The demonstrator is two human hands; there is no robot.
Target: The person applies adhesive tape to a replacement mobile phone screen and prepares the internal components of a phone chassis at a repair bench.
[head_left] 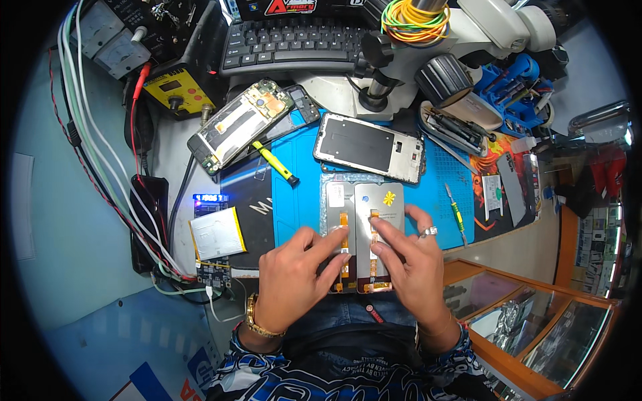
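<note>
Two grey phone display panels lie side by side, backs up, at the near edge of the blue mat: a left panel [334,208] and a right panel [394,212] with a yellow mark. My left hand [291,273] has its forefinger and thumb tips apart, touching the orange flex cable [344,219] on the left panel. On the right panel, my right hand [420,269] rests forefinger and thumb, also apart, along the other flex cable [373,269]. The other fingers of my left hand are curled under. Clear bubble wrap [324,217] shows beneath the left panel.
Behind the panels lies a phone frame [361,144]. To its left are an opened phone [242,125] and a yellow screwdriver [274,162]. A battery [218,233] sits at left by cables. Another screwdriver [457,215] lies right; a microscope base [361,100] stands behind.
</note>
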